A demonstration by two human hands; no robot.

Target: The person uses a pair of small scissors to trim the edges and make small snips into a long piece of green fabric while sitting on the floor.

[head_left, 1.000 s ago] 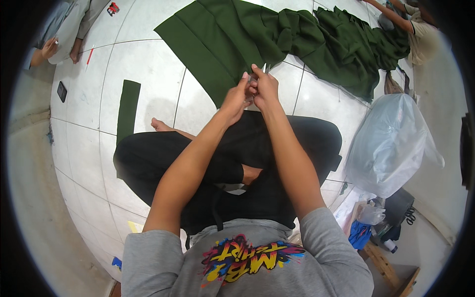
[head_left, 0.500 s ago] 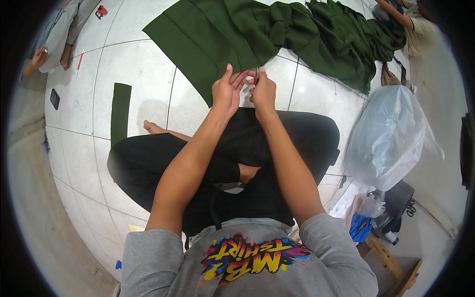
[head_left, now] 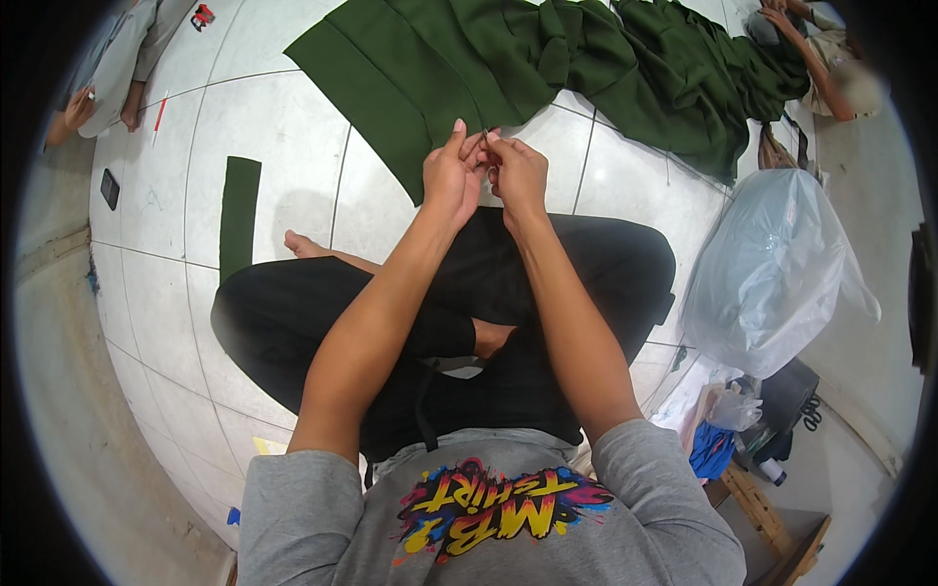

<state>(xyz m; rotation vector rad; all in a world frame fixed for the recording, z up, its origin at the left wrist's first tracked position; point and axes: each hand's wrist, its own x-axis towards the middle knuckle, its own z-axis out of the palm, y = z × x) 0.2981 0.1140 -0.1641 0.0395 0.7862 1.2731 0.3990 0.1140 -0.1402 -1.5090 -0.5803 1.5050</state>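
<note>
My left hand (head_left: 452, 184) is raised above my lap, its thumb stretched up and apart from its bent fingers. Those fingers meet the fingertips of my right hand (head_left: 519, 178). A small, dark, thin metal tool (head_left: 486, 136), perhaps thread snips, is pinched in my right hand; most of it is hidden by the fingers. Just beyond both hands lies a large dark green cloth (head_left: 391, 88), flat on the left and bunched into folds toward the right. Any thread between my fingers is too small to make out.
A green cloth strip (head_left: 239, 215) lies by my left knee, with a black phone (head_left: 109, 189) and a red pen (head_left: 159, 112) farther left. A stuffed clear plastic bag (head_left: 772, 264) stands on the right. Other people sit at the far left and far right.
My right hand has shifted slightly left, and its fingers have closed in against my left fingertips. The tool's tip has moved left with it. At the far right, another person's arms have moved.
</note>
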